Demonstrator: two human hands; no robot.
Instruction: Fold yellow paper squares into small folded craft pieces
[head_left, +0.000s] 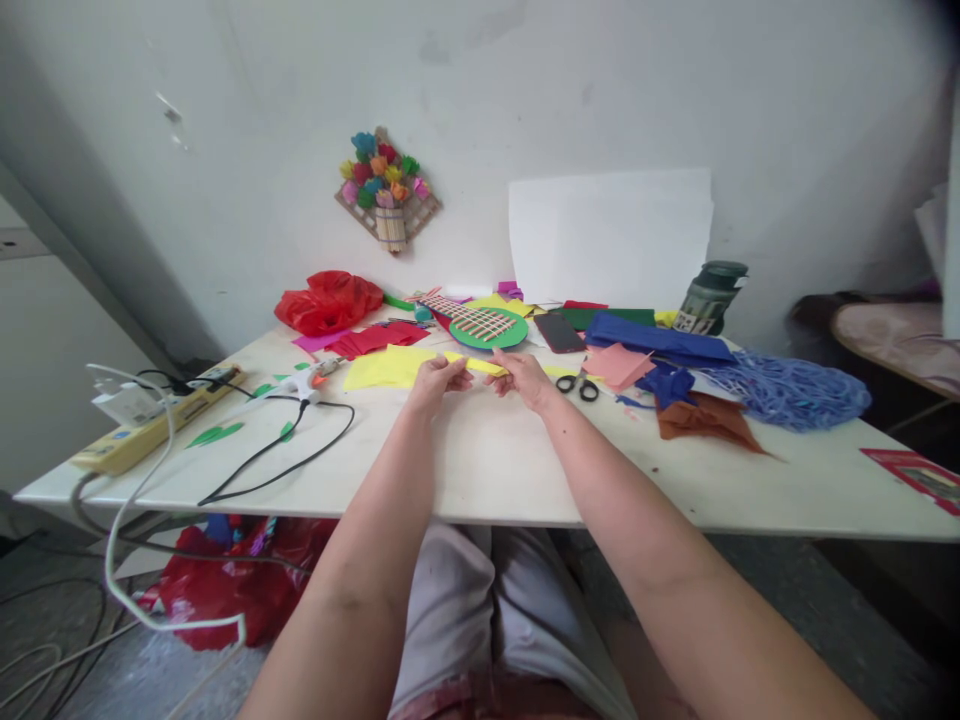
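Observation:
Between my two hands a narrow folded strip of yellow paper [484,366] is stretched above the table. My left hand [441,380] pinches its left end, and my right hand [519,378] pinches the right end. A larger yellow sheet [382,368] lies flat just left of my left hand. Black-handled scissors [578,386] rest on the table to the right of my right hand. Behind my hands is a green oval piece [489,328] with a lattice of pale sticks over it.
A hot glue gun [304,383] with a looping black cord and a power strip [150,425] are on the left. To the right are a phone [559,333], blue stringy bundle [802,388], brown paper [705,422] and dark bottle [709,298]. A red plastic bag [330,302] sits at back left.

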